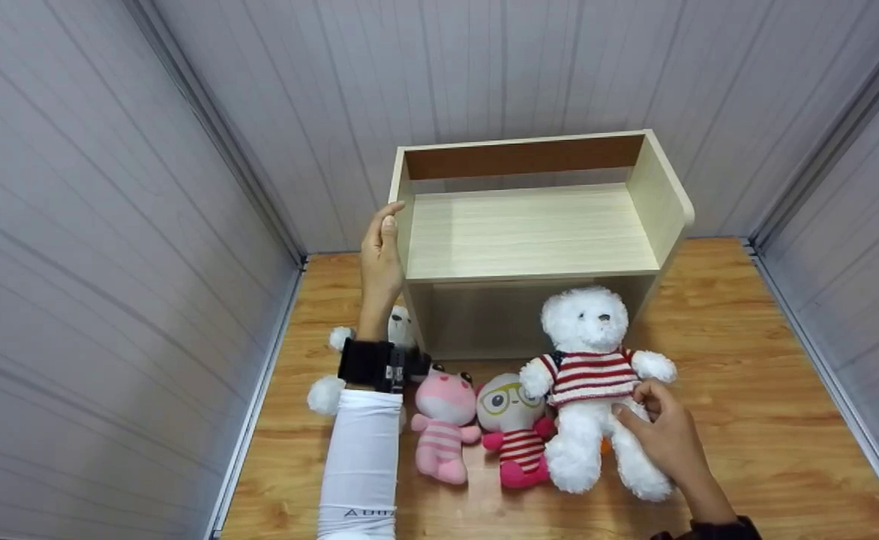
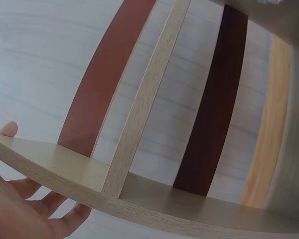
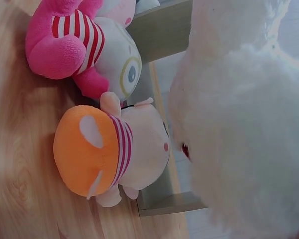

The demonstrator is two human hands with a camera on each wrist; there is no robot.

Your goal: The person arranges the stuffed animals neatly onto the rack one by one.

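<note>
The white teddy bear, lower centre on the desk, was grasped at its side by the right hand. It looked soft and light; the torso seemed best gripped. The left hand was laid flat, fingers straight, on the shelf side.

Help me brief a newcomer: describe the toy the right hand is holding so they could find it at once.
Find the pale wooden shelf unit on the wood floor; a row of plush toys lies before its lower opening. The right hand holds the white teddy bear at the row's right end, by far the largest, all-white fur, in a red-and-white striped sweater.
</note>
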